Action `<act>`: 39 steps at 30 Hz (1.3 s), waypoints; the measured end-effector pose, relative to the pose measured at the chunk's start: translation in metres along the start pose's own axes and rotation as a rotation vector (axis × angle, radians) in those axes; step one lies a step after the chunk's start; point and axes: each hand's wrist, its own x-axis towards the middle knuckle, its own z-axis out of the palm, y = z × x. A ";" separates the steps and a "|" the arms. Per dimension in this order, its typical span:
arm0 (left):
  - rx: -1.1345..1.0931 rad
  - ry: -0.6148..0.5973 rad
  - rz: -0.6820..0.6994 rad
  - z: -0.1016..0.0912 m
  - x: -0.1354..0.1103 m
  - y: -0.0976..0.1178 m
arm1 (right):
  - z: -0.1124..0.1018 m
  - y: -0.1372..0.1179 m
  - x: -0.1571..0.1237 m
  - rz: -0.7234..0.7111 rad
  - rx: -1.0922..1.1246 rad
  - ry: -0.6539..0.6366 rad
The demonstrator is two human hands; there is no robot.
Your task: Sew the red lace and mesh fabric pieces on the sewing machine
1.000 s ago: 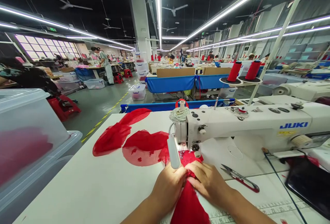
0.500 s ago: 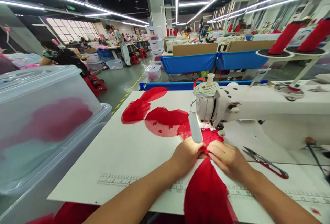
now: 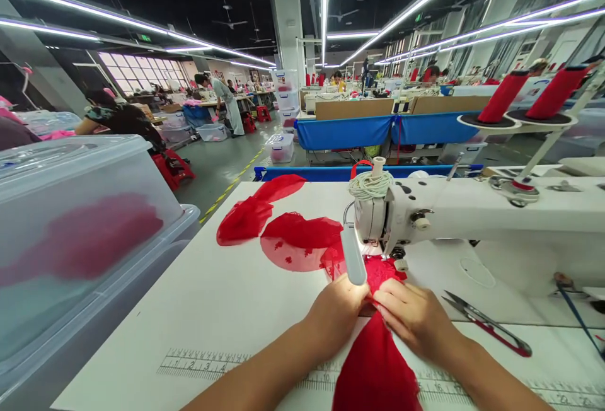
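Note:
Both my hands press a piece of red fabric (image 3: 375,367) on the white sewing table (image 3: 227,310), just in front of the needle of a white sewing machine (image 3: 472,222). My left hand (image 3: 338,313) pinches the fabric at its left edge, under the machine's small lamp (image 3: 353,263). My right hand (image 3: 413,316) lies on the fabric at the right, fingers together and curled on it. The fabric runs from under the presser foot down past the table's near edge.
More red lace pieces (image 3: 288,234) lie on the table beyond the machine head. Thread snips (image 3: 486,326) rest to the right. Clear plastic bins (image 3: 70,241) stand at the left. Red thread cones (image 3: 529,92) stand at the back right. Other people work in the hall.
The view has swung left and down over the second. My hands have stayed on the red fabric at the needle, shifting only slightly with it.

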 end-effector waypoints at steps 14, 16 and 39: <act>0.057 0.013 0.018 -0.001 0.002 -0.001 | 0.004 0.005 -0.005 0.035 0.022 -0.011; 0.053 -0.003 0.020 -0.002 0.003 -0.001 | 0.004 0.005 -0.006 0.021 0.005 0.006; 0.223 0.149 -0.046 0.012 0.000 -0.004 | 0.008 0.003 -0.002 0.010 0.051 0.037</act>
